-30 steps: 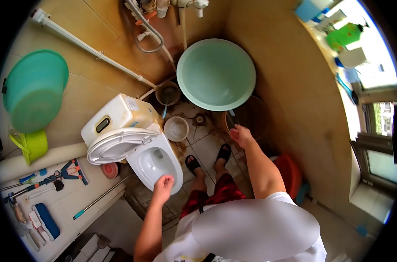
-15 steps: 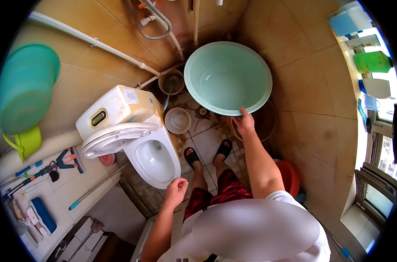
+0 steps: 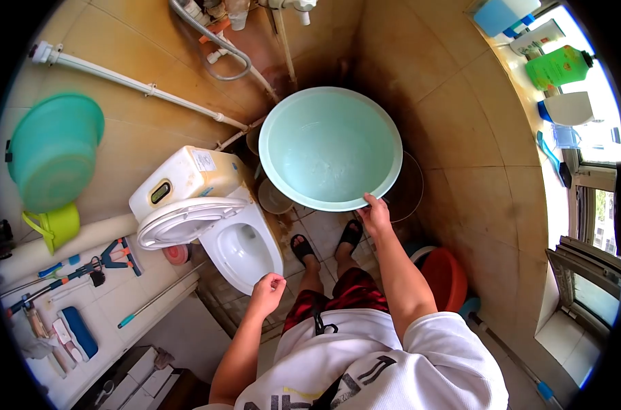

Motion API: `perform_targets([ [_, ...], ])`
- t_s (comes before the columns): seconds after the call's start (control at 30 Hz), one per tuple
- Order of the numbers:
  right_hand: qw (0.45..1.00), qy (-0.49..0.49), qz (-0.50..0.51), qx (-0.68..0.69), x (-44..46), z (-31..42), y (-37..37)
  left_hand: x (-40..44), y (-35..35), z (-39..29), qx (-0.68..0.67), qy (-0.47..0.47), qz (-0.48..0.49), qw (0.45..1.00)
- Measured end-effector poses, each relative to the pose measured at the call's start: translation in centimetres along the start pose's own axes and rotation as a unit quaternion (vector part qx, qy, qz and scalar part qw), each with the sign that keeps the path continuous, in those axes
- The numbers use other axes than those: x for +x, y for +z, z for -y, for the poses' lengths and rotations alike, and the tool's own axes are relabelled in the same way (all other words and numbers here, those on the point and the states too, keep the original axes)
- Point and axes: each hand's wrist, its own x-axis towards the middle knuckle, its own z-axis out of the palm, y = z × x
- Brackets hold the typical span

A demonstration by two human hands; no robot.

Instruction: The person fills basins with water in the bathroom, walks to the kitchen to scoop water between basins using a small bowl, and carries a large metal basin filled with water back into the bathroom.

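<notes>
The fingers of the right hand (image 3: 375,215) are closed on the rim of a large plastic basin (image 3: 331,147) at its 5 o'clock, thumb and fingertips pinching the edge. The fingers of the left hand (image 3: 268,294) are curled in narrow, near the front of the toilet bowl (image 3: 243,249); whether they hold anything cannot be told.

The basin lies at the right hand's 11 o'clock. It is round, wide and pale mint green, with a smooth, glossy wall and a lighter, rounded lip. Its open mouth faces the camera, and pale glints and faint streaks show on its bottom. What bears its weight is hidden, and whether it holds water is unclear.

Around the basin, a small white bowl (image 3: 273,198) shows partly from under its edge at 8 o'clock, and a dark round tub (image 3: 407,191) stands behind its edge at 4 o'clock. Farther out, the toilet is at 7 to 8 o'clock, a red tub (image 3: 447,281) between 4 and 5 o'clock, and a teal bucket (image 3: 54,154) by the wall at 9 o'clock.
</notes>
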Motion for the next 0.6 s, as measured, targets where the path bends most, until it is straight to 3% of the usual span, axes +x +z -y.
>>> perform_targets([
  [0.27, 0.994, -0.087, 0.059, -0.031, -1.5, 5.9, -4.8, -1.5, 1.6, -1.0, 0.022, 0.013, -0.008, 1.000],
  [0.47, 0.979, -0.068, 0.114, -0.156, -6.4, 10.1, -8.1, -3.4, 3.5, -0.8, 0.022, 0.028, -0.028, 0.999],
  [0.6, 0.985, -0.054, 0.112, -0.120, -8.4, 7.6, -7.0, -4.7, 4.2, -1.4, 0.024, 0.026, -0.031, 0.999],
])
